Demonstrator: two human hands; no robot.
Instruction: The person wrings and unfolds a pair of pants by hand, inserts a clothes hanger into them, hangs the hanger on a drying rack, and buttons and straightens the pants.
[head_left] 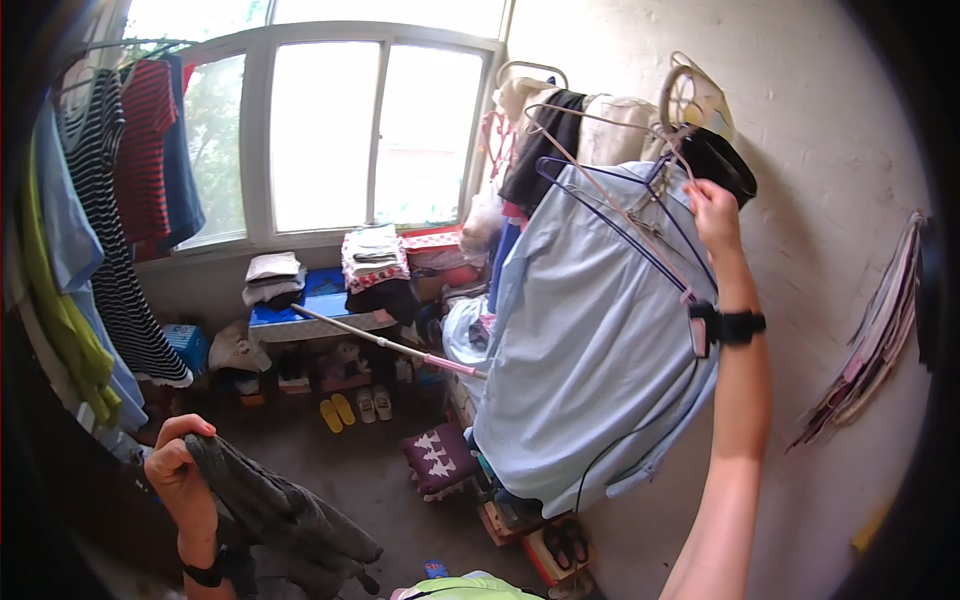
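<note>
My left hand (183, 462) is closed on a dark grey garment (290, 510), which hangs down at the lower left. At the upper right, my right hand (712, 210) is raised with its fingers closed on a pinkish hanger (590, 172). Beside and below that hand, a light blue shirt (600, 340) hangs by the wall, with purple hangers (620, 232) at its collar. Several other hangers and a dark round item (718, 165) are close behind my right hand.
Clothes hang at the left, including a striped dress (110, 230). Folded clothes lie on a blue bench (322, 300) below the window. A pole (400, 348) slants from it toward the shirt. Yellow slippers (338, 413), a purple stool (440, 460) and boxes stand on the floor.
</note>
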